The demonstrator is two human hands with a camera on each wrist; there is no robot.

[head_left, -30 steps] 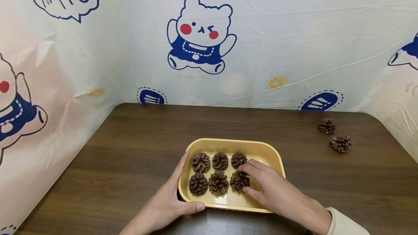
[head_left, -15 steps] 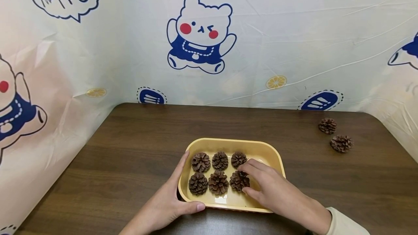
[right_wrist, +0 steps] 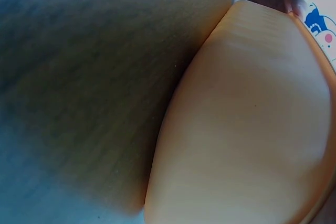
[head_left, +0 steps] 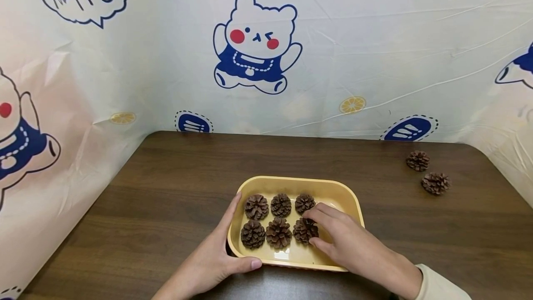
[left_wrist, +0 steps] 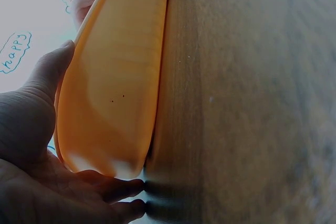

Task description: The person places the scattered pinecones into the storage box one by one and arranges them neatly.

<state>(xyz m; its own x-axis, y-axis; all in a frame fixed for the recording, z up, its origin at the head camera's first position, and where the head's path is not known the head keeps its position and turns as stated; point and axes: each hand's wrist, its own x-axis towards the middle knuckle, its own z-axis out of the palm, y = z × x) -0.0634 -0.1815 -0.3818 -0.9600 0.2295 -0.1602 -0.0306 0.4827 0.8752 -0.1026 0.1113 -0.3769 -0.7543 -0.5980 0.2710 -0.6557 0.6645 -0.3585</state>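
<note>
A yellow plastic tray (head_left: 300, 265) stands on the table, with several brown pine cones in two rows inside it. My left hand (head_left: 214, 253) grips the tray's left end, thumb over the front rim and fingers along the left wall. In the left wrist view that hand (left_wrist: 37, 129) lies around the corner of the tray (left_wrist: 110, 77). Over the front-right pine cone (head_left: 305, 231) my right hand (head_left: 345, 235) reaches in, pinching it between thumb and fingers. The right wrist view shows mostly the tray's outer wall (right_wrist: 247, 119); the right hand's fingers are hidden there.
Two loose pine cones lie at the back right, one farther back (head_left: 418, 160) and one nearer (head_left: 435, 184). The dark wooden table (head_left: 145, 207) is bounded behind and at the sides by a printed cloth (head_left: 325, 50).
</note>
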